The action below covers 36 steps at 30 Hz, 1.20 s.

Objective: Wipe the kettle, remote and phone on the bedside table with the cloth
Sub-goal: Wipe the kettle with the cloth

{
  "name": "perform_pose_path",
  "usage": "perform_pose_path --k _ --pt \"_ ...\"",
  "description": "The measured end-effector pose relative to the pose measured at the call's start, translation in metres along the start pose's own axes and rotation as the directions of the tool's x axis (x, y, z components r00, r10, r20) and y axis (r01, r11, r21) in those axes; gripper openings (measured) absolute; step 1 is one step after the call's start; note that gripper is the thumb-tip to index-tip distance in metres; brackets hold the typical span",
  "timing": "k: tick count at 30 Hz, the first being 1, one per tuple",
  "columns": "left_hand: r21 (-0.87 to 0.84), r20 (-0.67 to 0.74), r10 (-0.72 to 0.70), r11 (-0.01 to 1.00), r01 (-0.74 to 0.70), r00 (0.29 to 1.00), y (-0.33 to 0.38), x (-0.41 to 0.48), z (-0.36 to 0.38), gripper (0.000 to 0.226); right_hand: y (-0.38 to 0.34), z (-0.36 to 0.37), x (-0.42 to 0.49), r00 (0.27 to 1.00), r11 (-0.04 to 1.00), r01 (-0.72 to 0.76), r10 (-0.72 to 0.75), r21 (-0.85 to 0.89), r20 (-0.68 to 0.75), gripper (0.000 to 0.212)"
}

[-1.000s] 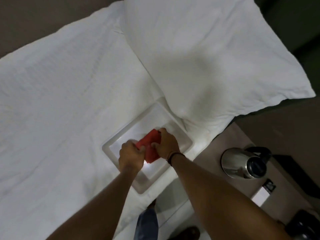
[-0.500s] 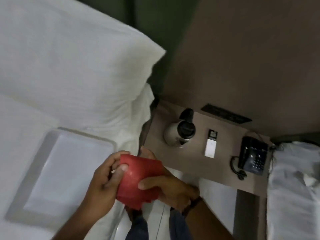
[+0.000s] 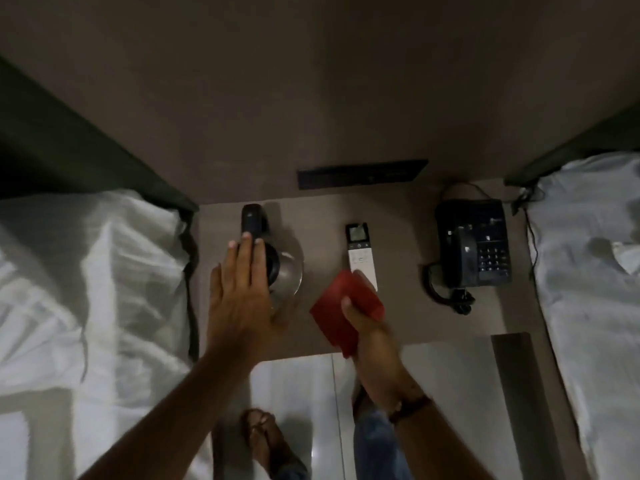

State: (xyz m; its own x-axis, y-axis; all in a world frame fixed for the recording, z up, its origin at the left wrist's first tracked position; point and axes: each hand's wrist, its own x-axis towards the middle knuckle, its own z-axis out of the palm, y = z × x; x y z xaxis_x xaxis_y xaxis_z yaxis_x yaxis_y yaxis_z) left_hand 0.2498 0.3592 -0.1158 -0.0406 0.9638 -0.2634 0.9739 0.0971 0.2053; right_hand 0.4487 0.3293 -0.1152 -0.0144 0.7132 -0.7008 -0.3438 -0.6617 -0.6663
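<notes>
Bedside table (image 3: pixel 398 317) stood between two white-sheeted beds. Steel kettle (image 3: pixel 285 271) with black handle sat at table's left part; white remote (image 3: pixel 361 252) lay mid-table; black corded phone (image 3: pixel 472 244) sat at right, well apart from kettle. Left hand (image 3: pixel 242 292) was flat over kettle's left side, fingers extended and close together, tips at handle; actual contact unclear. Right hand (image 3: pixel 367 327) gripped folded red cloth (image 3: pixel 341 311), thumb pressed on top, cloth's far corner overlapping remote's near end.
</notes>
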Motion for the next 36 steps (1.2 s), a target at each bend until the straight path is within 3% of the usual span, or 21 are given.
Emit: perform_pose_path --k 2,5,10,13,17,21,24,29,33,36 --pt "0.04 0.045 -0.049 0.998 0.048 0.998 -0.003 0.012 0.017 0.113 -0.001 0.008 0.042 0.996 0.994 0.079 -0.076 -0.07 0.048 0.049" --pt "0.053 0.054 -0.06 0.997 0.058 0.997 -0.007 0.015 0.031 0.113 0.001 0.031 0.106 0.97 0.947 0.22 -0.187 -0.233 0.156 0.062" --pt "0.051 0.068 -0.059 0.997 0.055 0.996 -0.011 0.017 0.036 0.121 0.015 0.076 0.152 0.89 0.852 0.38 -0.232 -0.359 0.392 0.064" --pt "0.079 0.071 -0.046 0.996 0.041 0.996 -0.012 0.018 0.036 0.129 0.047 0.079 0.141 0.875 0.792 0.467 -0.349 -0.393 0.336 0.064" --pt "0.033 0.004 -0.002 0.999 0.002 1.0 -0.013 0.017 0.037 0.117 0.085 0.078 0.093 0.873 0.78 0.487 -0.417 -0.393 0.253 0.073" --pt "0.063 0.053 -0.007 0.998 0.003 0.999 -0.016 0.018 0.036 0.128 0.06 0.082 0.11 0.832 0.712 0.553 -0.447 -0.432 0.329 0.059" --pt "0.106 0.106 -0.014 0.994 0.002 0.994 -0.016 0.018 0.035 0.138 0.028 0.096 0.156 0.862 0.756 0.49 -0.344 -0.434 0.373 0.056" --pt "0.091 0.136 -0.036 0.996 0.024 0.99 -0.008 0.019 0.028 0.144 0.037 0.089 0.203 0.95 0.952 0.173 -0.094 -0.254 0.297 0.047" --pt "0.079 0.121 -0.025 0.997 0.015 0.992 -0.007 0.019 0.026 0.14 0.058 0.075 0.208 0.968 0.961 0.165 -0.113 -0.224 0.224 0.059" --pt "0.095 0.142 -0.046 0.995 0.033 0.989 -0.004 0.019 0.024 0.14 0.077 0.074 0.195 0.988 0.987 0.123 -0.112 -0.103 0.105 0.061"
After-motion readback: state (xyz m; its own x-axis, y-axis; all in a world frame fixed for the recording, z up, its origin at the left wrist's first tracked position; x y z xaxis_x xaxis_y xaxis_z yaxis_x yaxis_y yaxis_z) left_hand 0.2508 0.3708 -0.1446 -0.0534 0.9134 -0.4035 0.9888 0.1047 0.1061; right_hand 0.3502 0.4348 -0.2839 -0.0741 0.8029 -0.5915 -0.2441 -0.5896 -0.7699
